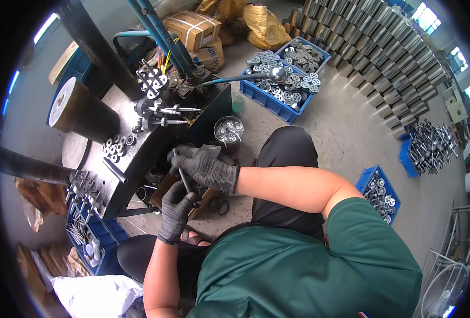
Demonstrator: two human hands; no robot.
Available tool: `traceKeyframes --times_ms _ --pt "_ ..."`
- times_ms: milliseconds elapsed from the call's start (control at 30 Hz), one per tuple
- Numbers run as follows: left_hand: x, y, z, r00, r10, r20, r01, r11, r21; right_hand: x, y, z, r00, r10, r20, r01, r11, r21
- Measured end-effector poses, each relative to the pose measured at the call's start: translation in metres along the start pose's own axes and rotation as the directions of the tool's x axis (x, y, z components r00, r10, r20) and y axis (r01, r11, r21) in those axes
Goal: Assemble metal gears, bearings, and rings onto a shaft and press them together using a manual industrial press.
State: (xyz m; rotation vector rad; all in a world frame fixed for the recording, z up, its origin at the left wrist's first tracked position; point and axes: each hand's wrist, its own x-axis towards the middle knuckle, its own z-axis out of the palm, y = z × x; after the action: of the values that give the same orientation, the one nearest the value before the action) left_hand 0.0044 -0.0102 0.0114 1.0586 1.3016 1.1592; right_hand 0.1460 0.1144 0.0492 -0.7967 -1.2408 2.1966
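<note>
A short dark metal shaft (184, 179) is held tilted between my two grey-gloved hands, above the floor by the machine table's front edge. My left hand (176, 211) closes round its lower end. The fingers of my right hand (205, 168) are closed about its upper part; they partly hide it. Left of my hands, on the metal machine table (135, 155), lies a loose metal rod (115, 170). Beside it is a cluster of small bearing rings (115, 148). Several shafts with round parts on them (160, 114) lie toward the table's far end.
A thick steel cylinder (84, 108) and a blue lever (240, 78) rise at the machine. A bowl of small parts (228, 131) stands beyond my right hand. Blue crates (266, 100) hold metal discs. Stacked metal tubes (372, 58) line the far right. Blue bins (109, 233) sit below left.
</note>
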Motion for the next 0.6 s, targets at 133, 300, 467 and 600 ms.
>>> traceKeyframes --times_ms 133,300,467,600 --pt "0.002 -0.009 -0.008 0.993 0.025 -0.114 -0.035 0.996 -0.087 -0.006 0.024 0.006 0.989 -0.135 0.054 0.142 0.976 -0.168" --pt "0.010 -0.007 -0.009 0.992 0.080 -0.101 -0.074 0.995 0.062 -0.025 -0.001 0.002 0.945 -0.307 0.109 0.306 0.952 0.027" --pt "0.014 -0.010 -0.012 0.991 0.116 -0.071 -0.099 0.973 0.208 -0.105 -0.090 -0.046 0.689 -0.700 0.187 0.716 0.698 -0.029" --pt "0.009 -0.007 -0.007 0.999 0.030 0.041 -0.045 0.908 0.418 -0.124 -0.103 -0.135 0.553 -0.823 -0.133 0.709 0.548 -0.443"
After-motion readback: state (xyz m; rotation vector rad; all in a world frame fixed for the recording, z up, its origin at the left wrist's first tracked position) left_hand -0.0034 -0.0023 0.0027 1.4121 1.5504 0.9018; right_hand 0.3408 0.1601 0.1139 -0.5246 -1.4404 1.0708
